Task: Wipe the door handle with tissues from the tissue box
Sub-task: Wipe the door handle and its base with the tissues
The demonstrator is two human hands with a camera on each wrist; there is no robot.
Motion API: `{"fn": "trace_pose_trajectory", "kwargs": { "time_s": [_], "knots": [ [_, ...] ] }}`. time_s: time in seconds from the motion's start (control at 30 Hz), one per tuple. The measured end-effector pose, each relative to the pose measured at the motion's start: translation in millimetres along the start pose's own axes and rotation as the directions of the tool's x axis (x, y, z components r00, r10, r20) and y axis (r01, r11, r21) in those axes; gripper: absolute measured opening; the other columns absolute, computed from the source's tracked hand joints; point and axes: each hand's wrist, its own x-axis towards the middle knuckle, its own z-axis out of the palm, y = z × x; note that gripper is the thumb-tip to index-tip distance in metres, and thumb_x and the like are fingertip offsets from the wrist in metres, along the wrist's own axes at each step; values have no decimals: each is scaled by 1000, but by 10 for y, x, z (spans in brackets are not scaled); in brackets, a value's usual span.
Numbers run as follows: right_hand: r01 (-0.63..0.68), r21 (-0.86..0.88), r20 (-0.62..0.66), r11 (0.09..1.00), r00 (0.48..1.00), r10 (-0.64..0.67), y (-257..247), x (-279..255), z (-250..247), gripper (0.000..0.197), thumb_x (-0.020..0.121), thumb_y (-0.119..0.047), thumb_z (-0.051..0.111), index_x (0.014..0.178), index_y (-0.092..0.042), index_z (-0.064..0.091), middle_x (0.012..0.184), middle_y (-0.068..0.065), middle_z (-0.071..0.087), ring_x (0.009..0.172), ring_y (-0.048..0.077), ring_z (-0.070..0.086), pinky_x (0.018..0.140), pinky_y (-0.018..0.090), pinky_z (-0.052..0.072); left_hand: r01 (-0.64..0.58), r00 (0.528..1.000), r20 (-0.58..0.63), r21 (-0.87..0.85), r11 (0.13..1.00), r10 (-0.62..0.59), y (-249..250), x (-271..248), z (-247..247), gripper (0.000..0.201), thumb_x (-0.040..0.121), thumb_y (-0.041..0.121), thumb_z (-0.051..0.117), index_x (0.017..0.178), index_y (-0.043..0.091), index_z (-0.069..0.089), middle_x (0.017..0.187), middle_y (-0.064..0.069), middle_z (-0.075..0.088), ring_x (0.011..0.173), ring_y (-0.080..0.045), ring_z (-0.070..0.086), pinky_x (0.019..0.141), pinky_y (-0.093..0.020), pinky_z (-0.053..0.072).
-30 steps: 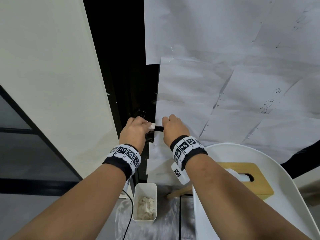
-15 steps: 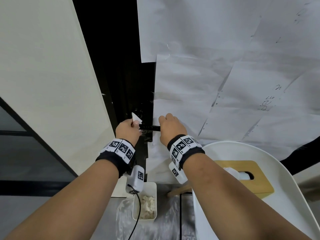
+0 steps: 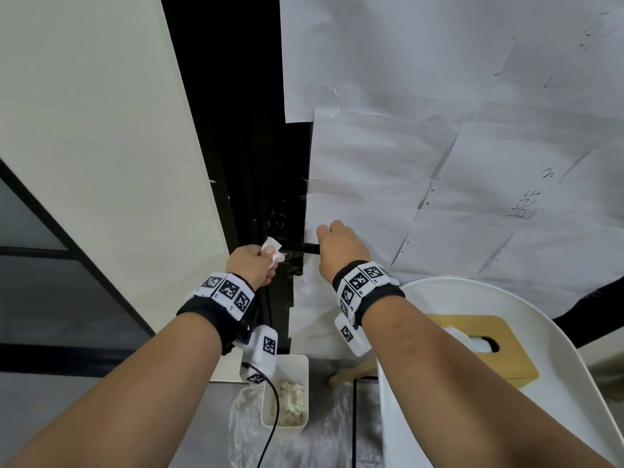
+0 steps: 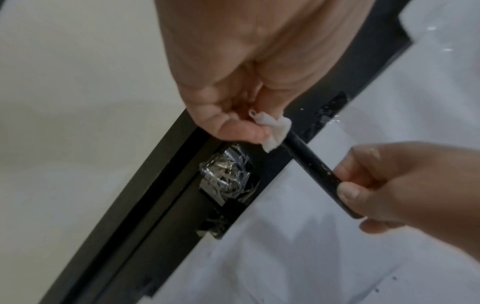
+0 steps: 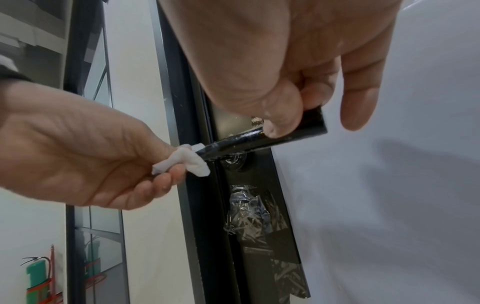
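- White plastic bin on the floor by the door, wads of used paper inside, stands nearest the person's feet, beside a white chair carrying the wooden tissue box.
- Left hand, fingers curled, pinches a crumpled tissue against the pivot end of the door handle.
- Right hand grips the black lever's free end between thumb and fingers, steadying it.
- Tissue looks soft, light and easily torn; bunched into a wad it likely needs a firm pinch to rub without shredding.
- Handle appears stiff, glossy and probably slippery, with shiny scuffs or film along its top; holding its outer end leaves the rest free for wiping.
- Crinkled clear tape covers the latch area below, on the dark door edge.
- Beyond, taped sheets of white paper cover the door's face; a cream wall and dark-framed glazing stand to the left.
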Motion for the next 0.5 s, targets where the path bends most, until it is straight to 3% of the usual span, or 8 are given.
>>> {"fn": "trace_pose_trajectory", "kwargs": {
  "time_s": [0.07, 0.13, 0.2, 0.33, 0.43, 0.5],
  "knots": [
    [1, -2, -5, 1000, 1000, -1, -3, -4, -1, 31, 79, 4, 44, 108, -8, 47, 109, 12, 47, 98, 29, 48, 67, 34, 39, -151, 972, -125, 315, 937, 199, -16, -26, -49, 29, 97, 25, 48, 80, 3, 58, 77, -14, 62, 68, -27, 58, 65, -38, 51],
    [0, 1, -7, 1000, 1000, 0, -8, -7, -5, 32, 79, 5, 44, 108, -8, 47, 110, 13, 47, 98, 29, 48, 67, 34, 40, -265, 899, -181, 497, 826, 398, 22, -66, -79, 24, 95, 24, 52, 80, 7, 60, 78, -12, 60, 71, -27, 55, 62, -31, 39],
    [2, 9, -6, 1000, 1000, -2, -8, -12, -10, 32, 78, 6, 44, 108, -7, 48, 110, 13, 47, 99, 30, 48, 68, 34, 40, -348, 842, -210, 490, 799, 496, 103, -114, -83, 16, 93, 22, 56, 86, 11, 66, 83, -10, 61, 74, -24, 56, 65, -27, 38],
    [5, 29, -17, 1000, 1000, -4, 1, -22, -8, 32, 78, 7, 43, 106, -7, 48, 109, 14, 48, 98, 30, 48, 69, 34, 40, -446, 795, -273, 343, 827, 542, 268, -159, -55, 15, 91, 11, 59, 102, 18, 67, 96, 0, 65, 86, -13, 59, 77, -22, 45],
    [7, 22, -4, 1000, 1000, -7, 10, -21, -25, 27, 81, 3, 46, 105, -7, 50, 108, 13, 48, 97, 30, 49, 68, 34, 40, -523, 764, -143, 435, 733, 630, 251, -129, -7, 21, 90, 6, 59, 106, 13, 71, 108, -1, 63, 95, -12, 57, 85, -12, 38],
    [1, 11, 33, 1000, 999, -1, 24, -4, -81, 24, 84, -3, 47, 108, -8, 53, 108, 12, 50, 97, 30, 52, 68, 34, 40, -527, 785, 23, 550, 648, 619, 150, -99, 34, 26, 89, 7, 59, 110, 15, 71, 118, 2, 62, 109, -20, 53, 94, -19, 35]
  ]
}}
